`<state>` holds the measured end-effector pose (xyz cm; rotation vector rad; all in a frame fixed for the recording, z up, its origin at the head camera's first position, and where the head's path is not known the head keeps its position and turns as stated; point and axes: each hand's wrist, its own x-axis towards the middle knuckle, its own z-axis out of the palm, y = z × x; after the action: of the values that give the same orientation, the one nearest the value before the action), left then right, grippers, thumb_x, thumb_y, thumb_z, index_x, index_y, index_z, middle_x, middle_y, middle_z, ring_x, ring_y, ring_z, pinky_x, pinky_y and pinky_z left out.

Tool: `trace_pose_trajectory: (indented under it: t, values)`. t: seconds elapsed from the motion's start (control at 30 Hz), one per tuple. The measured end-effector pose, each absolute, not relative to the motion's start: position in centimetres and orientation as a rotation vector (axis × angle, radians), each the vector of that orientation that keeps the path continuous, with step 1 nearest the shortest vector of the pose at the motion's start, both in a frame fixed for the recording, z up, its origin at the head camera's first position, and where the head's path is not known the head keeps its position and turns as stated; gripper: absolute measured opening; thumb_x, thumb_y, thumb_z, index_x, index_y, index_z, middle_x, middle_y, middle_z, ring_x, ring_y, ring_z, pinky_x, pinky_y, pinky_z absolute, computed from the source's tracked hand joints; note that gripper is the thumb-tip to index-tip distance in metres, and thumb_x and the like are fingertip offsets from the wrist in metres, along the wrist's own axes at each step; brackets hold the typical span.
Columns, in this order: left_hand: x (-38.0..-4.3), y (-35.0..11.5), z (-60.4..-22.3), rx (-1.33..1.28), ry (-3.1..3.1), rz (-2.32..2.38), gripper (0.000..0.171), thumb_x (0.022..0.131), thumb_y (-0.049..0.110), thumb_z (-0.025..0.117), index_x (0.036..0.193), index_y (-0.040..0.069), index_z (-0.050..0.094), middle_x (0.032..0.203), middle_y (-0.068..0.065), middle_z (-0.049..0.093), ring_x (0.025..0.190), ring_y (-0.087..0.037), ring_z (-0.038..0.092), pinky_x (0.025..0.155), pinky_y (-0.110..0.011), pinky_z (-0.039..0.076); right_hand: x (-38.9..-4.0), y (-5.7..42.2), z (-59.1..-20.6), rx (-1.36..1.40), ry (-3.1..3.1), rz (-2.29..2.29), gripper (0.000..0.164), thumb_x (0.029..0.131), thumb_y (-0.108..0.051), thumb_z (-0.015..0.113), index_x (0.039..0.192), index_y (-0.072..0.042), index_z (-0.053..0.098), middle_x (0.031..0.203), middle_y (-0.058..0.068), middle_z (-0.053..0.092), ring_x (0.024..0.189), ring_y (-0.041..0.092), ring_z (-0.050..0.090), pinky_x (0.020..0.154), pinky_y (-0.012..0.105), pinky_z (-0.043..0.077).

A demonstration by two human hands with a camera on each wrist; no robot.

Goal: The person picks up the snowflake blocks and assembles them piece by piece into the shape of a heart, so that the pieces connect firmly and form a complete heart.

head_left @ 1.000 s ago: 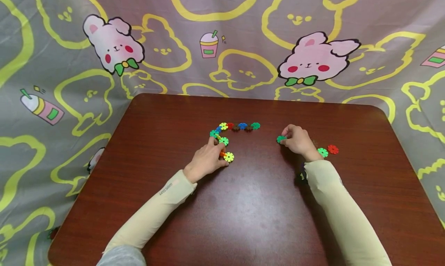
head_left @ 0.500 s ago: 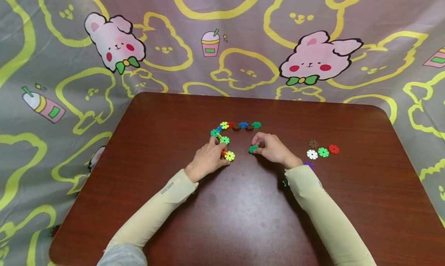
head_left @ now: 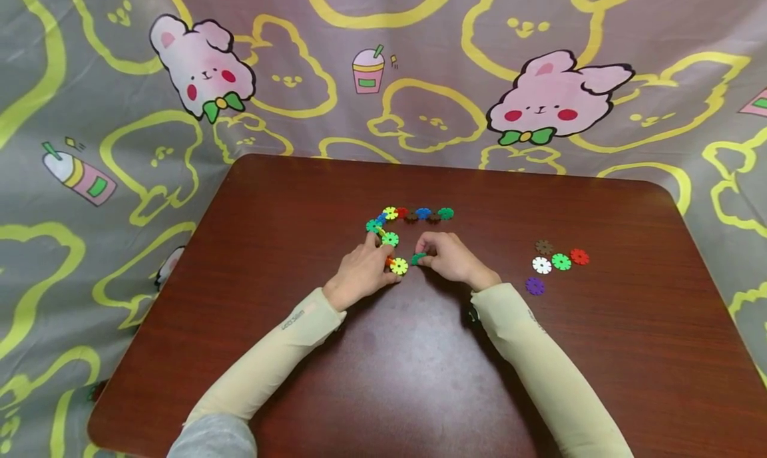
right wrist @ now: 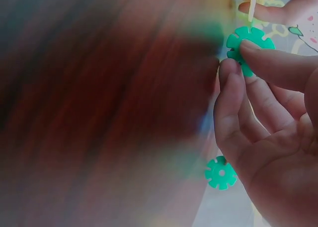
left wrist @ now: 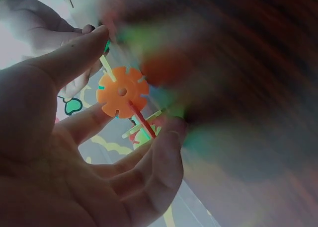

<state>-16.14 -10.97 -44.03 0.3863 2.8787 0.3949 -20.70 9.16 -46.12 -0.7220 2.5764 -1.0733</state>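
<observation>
A chain of interlocking plastic snowflake discs in several colours bends across the table, its far end a green disc (head_left: 446, 214). My left hand (head_left: 359, 273) holds its near end, thumb by the yellow end disc (head_left: 399, 266) and other fingers bent along the chain. Between them in the left wrist view is an orange disc (left wrist: 110, 102), slotted to the yellow one and a red one. My right hand (head_left: 451, 255) pinches a loose green disc (right wrist: 261, 37) between thumb and fingers. Its notched edge is right at the yellow disc, seen edge-on in the right wrist view.
Loose discs lie at the right of the brown table (head_left: 287, 205): a brown disc (head_left: 543, 247), a white disc (head_left: 542, 265), a light green disc (head_left: 561, 261), a red disc (head_left: 579, 256) and a purple disc (head_left: 535, 285). A patterned curtain (head_left: 431, 52) hangs behind.
My right hand has carried the green disc leftwards, from beside the loose discs to the yellow end disc. The left hand has stayed at the chain.
</observation>
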Motion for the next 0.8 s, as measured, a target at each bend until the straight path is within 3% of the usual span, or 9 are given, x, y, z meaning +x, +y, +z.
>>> trace_pose_trajectory:
  t: [0.5,0.8]
  values:
    - [-16.13,-10.81,-44.2,0.406,2.902,0.344,0.043,0.085,0.046,0.07,0.115,0.016,0.065,0.115,-0.014,0.047,0.078,-0.025,0.058,0.055,-0.037,0.052,-20.77,8.51,-46.09,-0.739,2.567,-1.066,0.008,0.088,-0.008,0.069,0.086,-0.012,0.063,0.083,0.001,0.071,0.08,0.013,0.065,0.078,0.034,0.05]
    - [-16.18,-10.85,-44.22,0.426,2.897,0.349,0.043,0.086,0.046,0.07,0.115,0.015,0.064,0.113,-0.014,0.048,0.074,-0.023,0.057,0.054,-0.036,0.051,-20.87,8.36,-45.98,-0.773,2.567,-1.022,0.009,0.088,-0.006,0.068,0.086,-0.013,0.065,0.083,0.0,0.069,0.079,0.013,0.062,0.077,0.033,0.05]
